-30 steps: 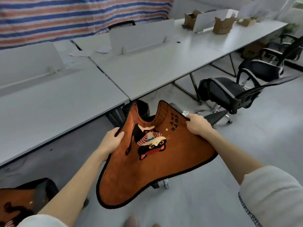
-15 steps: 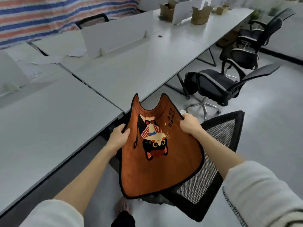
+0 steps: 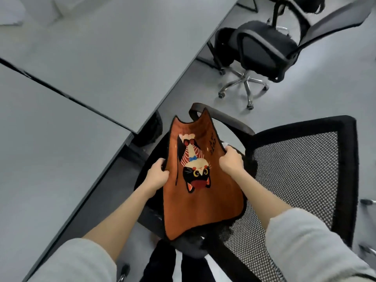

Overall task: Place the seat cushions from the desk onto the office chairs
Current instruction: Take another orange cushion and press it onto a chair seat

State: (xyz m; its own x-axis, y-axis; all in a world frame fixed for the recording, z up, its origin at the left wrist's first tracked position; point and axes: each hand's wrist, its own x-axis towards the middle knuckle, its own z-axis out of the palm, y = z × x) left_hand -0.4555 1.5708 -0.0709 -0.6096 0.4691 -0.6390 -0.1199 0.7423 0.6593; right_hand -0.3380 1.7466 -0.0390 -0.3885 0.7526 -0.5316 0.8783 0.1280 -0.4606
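Observation:
An orange seat cushion [image 3: 203, 204] with a black cat picture and black trim hangs between my hands, sagging in the middle. My left hand [image 3: 157, 176] grips its left edge and my right hand [image 3: 231, 159] grips its right edge. It is held just above the seat of a black office chair [image 3: 305, 176], whose mesh back stands to the right and whose armrest [image 3: 225, 119] curves behind the cushion. The seat itself is mostly hidden under the cushion.
Grey desks [image 3: 97, 64] fill the left and top, their edge close to the chair's left side. A second black office chair [image 3: 262, 43] on a chrome star base stands on the grey floor at the upper right.
My view has tilted down and closer over the chair. Both hands have lowered the cushion toward the seat, and it hangs narrower and more folded than before.

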